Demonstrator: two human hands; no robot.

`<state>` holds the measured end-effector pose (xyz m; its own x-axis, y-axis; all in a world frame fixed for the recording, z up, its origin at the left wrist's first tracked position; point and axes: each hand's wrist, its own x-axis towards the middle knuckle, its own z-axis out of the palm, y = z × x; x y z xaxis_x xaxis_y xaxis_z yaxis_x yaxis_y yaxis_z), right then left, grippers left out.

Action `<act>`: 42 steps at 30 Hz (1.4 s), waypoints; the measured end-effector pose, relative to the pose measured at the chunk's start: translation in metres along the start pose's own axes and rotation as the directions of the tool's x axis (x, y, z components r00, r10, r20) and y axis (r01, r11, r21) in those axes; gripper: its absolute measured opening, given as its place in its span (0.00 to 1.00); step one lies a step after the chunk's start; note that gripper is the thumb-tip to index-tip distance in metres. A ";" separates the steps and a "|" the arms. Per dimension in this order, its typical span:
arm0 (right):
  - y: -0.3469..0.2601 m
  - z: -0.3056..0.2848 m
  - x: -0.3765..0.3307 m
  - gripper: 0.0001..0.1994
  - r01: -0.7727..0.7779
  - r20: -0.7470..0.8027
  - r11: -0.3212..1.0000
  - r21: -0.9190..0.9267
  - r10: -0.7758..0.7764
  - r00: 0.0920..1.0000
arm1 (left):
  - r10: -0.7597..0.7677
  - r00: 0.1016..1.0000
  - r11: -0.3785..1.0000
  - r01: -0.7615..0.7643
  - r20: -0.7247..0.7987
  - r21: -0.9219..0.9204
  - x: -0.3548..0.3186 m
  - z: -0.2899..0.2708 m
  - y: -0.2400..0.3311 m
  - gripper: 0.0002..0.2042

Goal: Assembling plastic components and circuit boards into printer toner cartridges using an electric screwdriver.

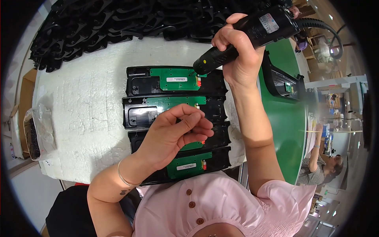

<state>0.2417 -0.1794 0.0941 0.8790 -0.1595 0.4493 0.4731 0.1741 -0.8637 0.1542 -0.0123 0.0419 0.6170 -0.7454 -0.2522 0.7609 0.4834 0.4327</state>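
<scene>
The right hand (242,51) encircles a black cylindrical screwdriver (262,31), slanted toward eight o'clock, apparently to reach a green circuit board (181,73).

White work surface (85,98), heap of black plastic parts (118,23) along its far side, clear plastic bag (46,132) at its left edge, green tabletop (286,130) at its right

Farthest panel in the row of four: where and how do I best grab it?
Probably by the rim at the left end of the black panel, coming from the left. That end is black plastic beyond the green circuit board, facing the white surface, while the black screwdriver in the right hand slants over the right end.
</scene>
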 end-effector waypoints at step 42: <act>-0.081 0.017 -0.040 0.14 0.052 0.353 0.919 0.391 -0.202 0.914 | 0.132 0.986 0.935 -0.157 -0.099 -0.317 0.006 -0.017 0.004 0.08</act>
<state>0.1695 -0.1709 0.1496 0.7288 0.1617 0.6653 0.5036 0.5318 -0.6809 0.1639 -0.0069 0.0275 0.7288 -0.6261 -0.2771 0.6785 0.7148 0.1695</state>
